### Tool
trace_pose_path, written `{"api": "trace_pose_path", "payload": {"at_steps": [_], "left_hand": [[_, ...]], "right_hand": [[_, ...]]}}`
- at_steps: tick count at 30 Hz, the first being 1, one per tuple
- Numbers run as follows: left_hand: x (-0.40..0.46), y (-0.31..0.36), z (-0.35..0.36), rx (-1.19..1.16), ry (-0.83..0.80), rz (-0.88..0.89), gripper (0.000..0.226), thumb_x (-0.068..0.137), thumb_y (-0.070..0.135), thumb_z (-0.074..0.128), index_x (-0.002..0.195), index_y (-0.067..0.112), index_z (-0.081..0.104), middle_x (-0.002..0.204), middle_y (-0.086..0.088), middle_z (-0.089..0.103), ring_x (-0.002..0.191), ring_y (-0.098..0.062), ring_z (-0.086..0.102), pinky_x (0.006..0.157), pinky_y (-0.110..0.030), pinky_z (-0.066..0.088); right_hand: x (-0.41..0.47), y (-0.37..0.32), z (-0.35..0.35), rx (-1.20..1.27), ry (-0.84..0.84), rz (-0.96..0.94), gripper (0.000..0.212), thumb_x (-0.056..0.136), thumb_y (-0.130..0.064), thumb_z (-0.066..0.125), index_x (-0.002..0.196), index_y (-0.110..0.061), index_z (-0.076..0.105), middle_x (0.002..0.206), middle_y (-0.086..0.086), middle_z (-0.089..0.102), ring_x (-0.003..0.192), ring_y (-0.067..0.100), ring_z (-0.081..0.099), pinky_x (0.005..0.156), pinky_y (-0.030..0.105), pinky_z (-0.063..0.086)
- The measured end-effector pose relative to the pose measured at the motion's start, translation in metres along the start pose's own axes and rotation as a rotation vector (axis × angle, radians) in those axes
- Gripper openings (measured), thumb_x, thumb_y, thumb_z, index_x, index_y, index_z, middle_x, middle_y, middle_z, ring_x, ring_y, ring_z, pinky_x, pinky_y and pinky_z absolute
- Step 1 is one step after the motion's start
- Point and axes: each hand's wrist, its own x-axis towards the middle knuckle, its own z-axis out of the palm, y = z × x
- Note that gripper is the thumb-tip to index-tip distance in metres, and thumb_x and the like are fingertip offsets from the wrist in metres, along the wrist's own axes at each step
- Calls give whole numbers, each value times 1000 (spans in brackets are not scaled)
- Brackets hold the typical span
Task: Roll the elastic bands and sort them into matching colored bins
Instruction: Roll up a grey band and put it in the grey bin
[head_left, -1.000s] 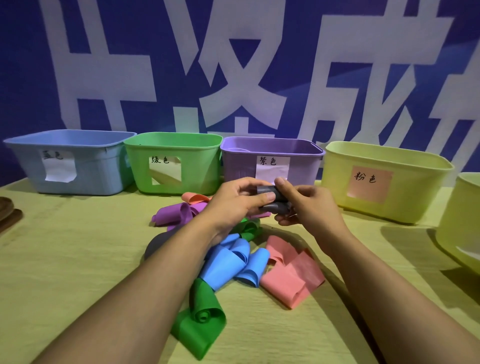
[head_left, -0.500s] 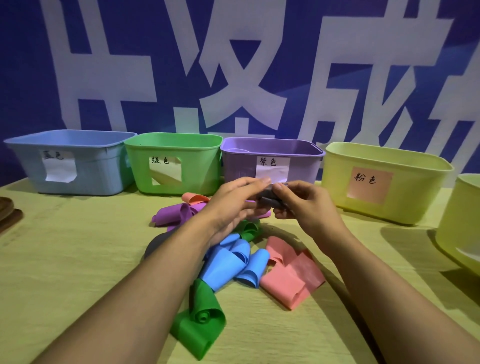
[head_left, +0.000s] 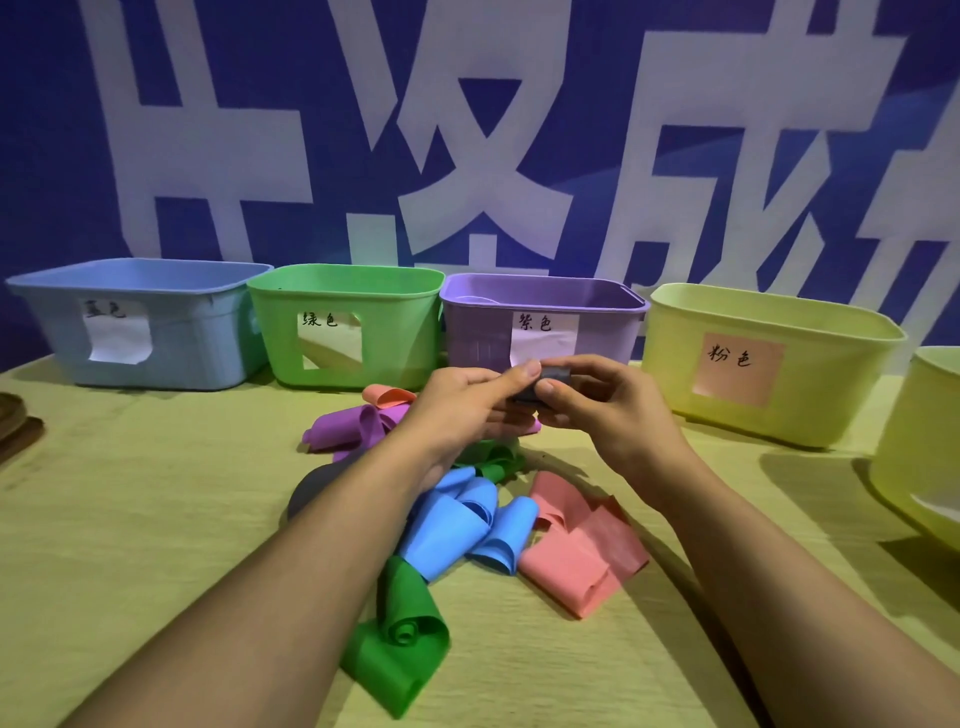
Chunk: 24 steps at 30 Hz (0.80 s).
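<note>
Pinching from both sides, the left hand (head_left: 462, 410) and the right hand (head_left: 608, 410) held a small dark grey rolled band (head_left: 551, 383) between thumbs and fingertips, raised above the table (head_left: 130, 519) and seen in front of the purple bin (head_left: 540, 322). Below the hands lay a loose heap of bands: a purple band (head_left: 353, 428), an orange-pink curl (head_left: 387, 397) behind it, a blue band (head_left: 457, 530), a pink band (head_left: 582, 556) to its right, and a green band (head_left: 400, 644) nearest the person. The left forearm crossed over a grey band (head_left: 317, 488) and part of the blue one. Along the back stood a blue bin (head_left: 140, 322), a green bin (head_left: 345, 325) and a yellow bin (head_left: 769, 364) with a pink label, all side by side.
</note>
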Motion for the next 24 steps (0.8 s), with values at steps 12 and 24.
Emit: {"api": "trace_pose_path", "payload": {"at_steps": [12,24], "left_hand": [[0,0,-4,-18,-18,88,23,91,15,75,107,0,71,101,-21,77,87,-27,77,70,-25,61],[5,-3,-4,129,16,277,18,90,7,75,108,6,71,98,-11,79,90,-19,77,82,-25,61]], "right_hand": [[-3,-1,-2,10,-21,7,33,86,-8,79,118,-15,73,105,6,78,102,22,74,90,38,62],[-3,-5,1,177,-18,122,34,94,-32,68,117,-7,72,106,10,77,100,20,75,93,35,59]]}}
